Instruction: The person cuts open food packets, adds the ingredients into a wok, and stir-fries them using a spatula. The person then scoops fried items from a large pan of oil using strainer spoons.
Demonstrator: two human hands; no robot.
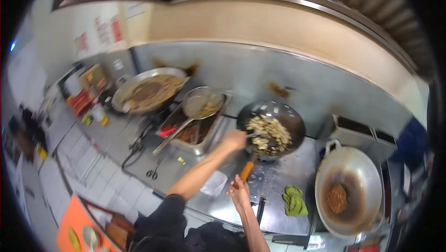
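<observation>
A black wok (298, 129) sits on the stove with chopped, pale yellow-brown food (274, 133) in it. My left hand (233, 140) is closed around a metal cooking utensil (254, 135) that reaches into the food; blur hides the shape of its end. Below the wok, my right hand (239, 190) grips the wok's wooden handle (248, 169). Left of my hands, a strainer (203, 103) with bits of food in it rests across a metal tray (202, 149) that holds utensils and a red-handled item.
A large pan of brown food (153, 91) stands at the back left. On the right is a wide metal wok (371, 177) with reddish-brown sauce. A green cloth (294, 201), scissors (153, 174) and a clear plastic sheet (214, 183) lie on the counter. An orange board (69, 215) is lower left.
</observation>
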